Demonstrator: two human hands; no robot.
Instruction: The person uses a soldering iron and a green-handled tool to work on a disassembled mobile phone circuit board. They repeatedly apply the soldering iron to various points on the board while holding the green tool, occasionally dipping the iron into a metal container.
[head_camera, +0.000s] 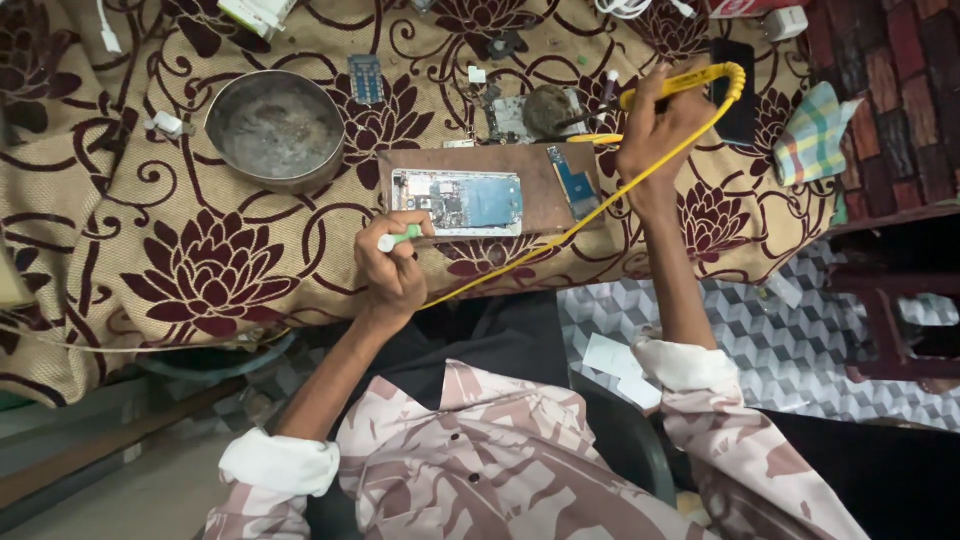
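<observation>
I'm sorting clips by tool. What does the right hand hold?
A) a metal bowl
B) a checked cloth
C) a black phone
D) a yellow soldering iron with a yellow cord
D: the right hand grips the yellow soldering iron, its cord trailing toward the person.

White-green box top left; red-white package top right edge.

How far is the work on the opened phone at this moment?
Done: the phone lies opened on the wooden board, and a blue circuit board lies beside it. In hand: the right hand holds a yellow soldering iron; the left hand holds a green-tipped tool. Left: the phone is not yet closed.
</observation>
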